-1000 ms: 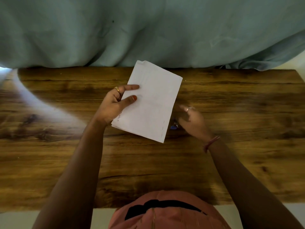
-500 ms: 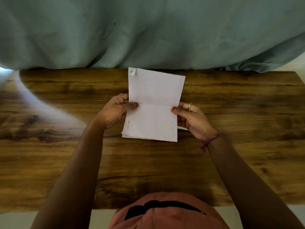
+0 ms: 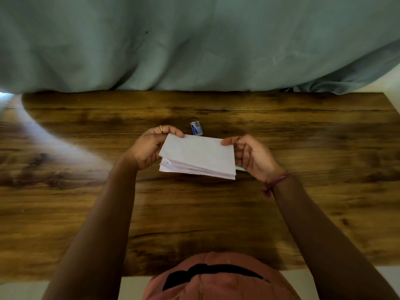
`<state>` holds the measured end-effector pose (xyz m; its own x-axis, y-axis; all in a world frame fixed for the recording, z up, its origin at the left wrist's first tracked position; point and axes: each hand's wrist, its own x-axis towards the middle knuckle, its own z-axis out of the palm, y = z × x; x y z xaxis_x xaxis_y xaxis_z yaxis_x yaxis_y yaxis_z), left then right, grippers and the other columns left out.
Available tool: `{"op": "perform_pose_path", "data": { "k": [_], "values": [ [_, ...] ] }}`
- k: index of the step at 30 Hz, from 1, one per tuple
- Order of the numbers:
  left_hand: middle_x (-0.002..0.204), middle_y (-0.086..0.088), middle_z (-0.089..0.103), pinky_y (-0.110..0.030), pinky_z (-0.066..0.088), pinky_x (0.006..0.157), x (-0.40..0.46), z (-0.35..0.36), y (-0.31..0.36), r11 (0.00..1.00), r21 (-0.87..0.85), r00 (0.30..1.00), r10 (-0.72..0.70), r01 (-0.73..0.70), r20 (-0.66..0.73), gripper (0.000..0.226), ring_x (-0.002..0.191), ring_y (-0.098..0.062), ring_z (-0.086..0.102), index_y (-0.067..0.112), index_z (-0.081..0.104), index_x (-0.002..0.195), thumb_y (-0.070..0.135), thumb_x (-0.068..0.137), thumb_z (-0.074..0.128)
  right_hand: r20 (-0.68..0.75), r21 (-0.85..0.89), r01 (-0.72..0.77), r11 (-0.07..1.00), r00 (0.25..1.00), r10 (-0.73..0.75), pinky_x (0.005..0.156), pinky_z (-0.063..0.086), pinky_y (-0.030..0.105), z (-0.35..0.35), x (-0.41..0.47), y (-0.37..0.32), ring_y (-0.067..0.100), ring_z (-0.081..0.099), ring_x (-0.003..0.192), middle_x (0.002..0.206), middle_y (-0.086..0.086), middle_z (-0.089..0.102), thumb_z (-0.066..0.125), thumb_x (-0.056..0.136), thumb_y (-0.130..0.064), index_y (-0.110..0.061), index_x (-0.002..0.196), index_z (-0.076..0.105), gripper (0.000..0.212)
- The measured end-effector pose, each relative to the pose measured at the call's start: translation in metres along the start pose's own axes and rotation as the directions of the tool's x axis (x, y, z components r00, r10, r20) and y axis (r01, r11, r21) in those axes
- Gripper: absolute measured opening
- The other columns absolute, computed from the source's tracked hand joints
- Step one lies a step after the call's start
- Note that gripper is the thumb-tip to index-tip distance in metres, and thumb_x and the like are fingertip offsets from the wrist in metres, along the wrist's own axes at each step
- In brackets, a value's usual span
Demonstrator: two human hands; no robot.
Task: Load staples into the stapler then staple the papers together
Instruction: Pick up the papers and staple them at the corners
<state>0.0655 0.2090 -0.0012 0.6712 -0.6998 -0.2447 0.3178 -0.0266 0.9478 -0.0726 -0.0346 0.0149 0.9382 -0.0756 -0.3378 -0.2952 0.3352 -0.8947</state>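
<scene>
A stack of white papers (image 3: 198,155) is held above the middle of the wooden table (image 3: 303,202), tipped so its lower edges fan toward me. My left hand (image 3: 149,148) grips its left side with fingers over the top corner. My right hand (image 3: 251,155) holds the right side, thumb on the top edge. A small blue and white staple box (image 3: 196,128) lies on the table just beyond the papers. No stapler is visible; a sliver of something pale shows under my right hand.
A teal cloth (image 3: 194,44) hangs along the table's far edge. A streak of light crosses the table's left part (image 3: 49,144). My pink clothing (image 3: 218,278) is at the near edge.
The papers went from upright in my left hand alone to held by both hands, then tipped down flat. The staple box behind them has come into view.
</scene>
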Motion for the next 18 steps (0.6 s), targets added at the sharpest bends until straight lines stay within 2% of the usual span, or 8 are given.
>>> {"op": "perform_pose_path", "data": {
  "k": [2, 3, 5, 7, 10, 12, 14, 18],
  "values": [
    [0.083, 0.007, 0.072, -0.017, 0.053, 0.057, 0.0, 0.0, 0.001, 1.0, 0.009, 1.0, -0.01, 0.01, -0.007, 0.048, 0.069, -0.007, 0.064, 0.023, 0.077, 0.078, -0.001, 0.094, 0.039, -0.014, -0.048, 0.004, 0.999, 1.0, -0.005, 0.059, 0.054, 0.022, 0.0, 0.001, 0.0, 0.014, 0.07, 0.083, 0.094, 0.003, 0.074, 0.065, 0.082, -0.024, -0.013, 0.089, 0.073, 0.015],
    [0.082, 0.006, 0.072, -0.018, 0.053, 0.056, 0.0, 0.0, 0.002, 1.0, 0.011, 1.0, -0.02, 0.02, -0.011, 0.047, 0.069, -0.007, 0.064, 0.023, 0.077, 0.078, -0.001, 0.094, 0.039, -0.024, -0.079, 0.007, 0.997, 1.0, -0.009, 0.061, 0.055, 0.023, -0.001, 0.002, 0.0, 0.014, 0.07, 0.086, 0.094, 0.001, 0.074, 0.07, 0.078, -0.019, -0.014, 0.089, 0.074, 0.013],
    [0.084, 0.004, 0.073, -0.02, 0.055, 0.056, -0.001, 0.0, 0.003, 0.999, -0.011, 0.999, -0.042, 0.042, -0.015, 0.045, 0.071, -0.009, 0.067, 0.023, 0.077, 0.08, 0.001, 0.095, 0.04, -0.027, -0.123, 0.009, 0.992, 1.0, -0.012, 0.063, 0.057, 0.025, -0.001, 0.004, 0.002, 0.015, 0.07, 0.092, 0.097, 0.001, 0.074, 0.072, 0.075, -0.007, -0.015, 0.09, 0.074, 0.017],
    [0.091, -0.001, 0.074, -0.022, 0.057, 0.059, -0.002, 0.001, 0.003, 0.997, -0.064, 0.999, -0.034, 0.032, -0.034, 0.04, 0.077, -0.013, 0.069, 0.023, 0.077, 0.091, 0.004, 0.096, 0.042, -0.024, -0.117, 0.01, 0.993, 1.0, -0.013, 0.064, 0.057, 0.026, 0.0, 0.003, 0.002, 0.017, 0.07, 0.094, 0.099, 0.002, 0.073, 0.074, 0.07, -0.006, -0.016, 0.09, 0.073, 0.022],
    [0.1, -0.006, 0.072, -0.028, 0.058, 0.064, -0.003, 0.006, -0.001, 0.938, -0.342, 0.994, 0.011, -0.048, -0.111, 0.032, 0.084, -0.018, 0.068, 0.018, 0.066, 0.12, 0.017, 0.098, 0.043, -0.062, -0.071, 0.054, 0.996, 0.996, -0.059, 0.064, 0.058, 0.027, 0.003, 0.004, 0.0, 0.018, 0.07, 0.094, 0.103, 0.004, 0.071, 0.076, 0.067, -0.005, -0.017, 0.094, 0.071, 0.029],
    [0.105, -0.01, 0.07, -0.031, 0.059, 0.069, -0.006, 0.019, -0.008, 0.817, -0.567, 0.985, 0.005, -0.104, -0.175, 0.045, 0.09, -0.021, 0.069, 0.007, 0.056, 0.13, 0.035, 0.097, 0.043, -0.128, -0.016, 0.105, 0.994, 0.986, -0.106, 0.064, 0.058, 0.028, 0.006, 0.005, -0.001, 0.019, 0.069, 0.096, 0.106, 0.005, 0.07, 0.074, 0.072, 0.0, -0.018, 0.099, 0.067, 0.033],
    [0.109, -0.014, 0.069, -0.03, 0.059, 0.073, -0.009, 0.04, -0.02, 0.755, -0.639, 0.959, -0.052, -0.146, -0.28, 0.066, 0.095, -0.023, 0.07, 0.003, 0.053, 0.132, 0.056, 0.093, 0.044, -0.226, 0.039, 0.156, 0.987, 0.963, -0.143, 0.065, 0.057, 0.029, 0.01, 0.006, 0.0, 0.019, 0.069, 0.098, 0.109, 0.006, 0.07, 0.072, 0.075, 0.003, -0.017, 0.105, 0.064, 0.036],
    [0.116, -0.014, 0.07, -0.034, 0.058, 0.078, -0.016, 0.096, -0.033, 0.767, -0.634, 0.945, -0.128, -0.098, -0.301, 0.076, 0.107, -0.028, 0.067, 0.011, 0.053, 0.128, 0.071, 0.081, 0.05, -0.397, 0.11, 0.214, 0.971, 0.905, -0.155, 0.068, 0.058, 0.03, 0.023, 0.007, 0.006, 0.02, 0.067, 0.101, 0.113, 0.006, 0.067, 0.072, 0.076, 0.001, -0.016, 0.11, 0.059, 0.039]
  ]
}}
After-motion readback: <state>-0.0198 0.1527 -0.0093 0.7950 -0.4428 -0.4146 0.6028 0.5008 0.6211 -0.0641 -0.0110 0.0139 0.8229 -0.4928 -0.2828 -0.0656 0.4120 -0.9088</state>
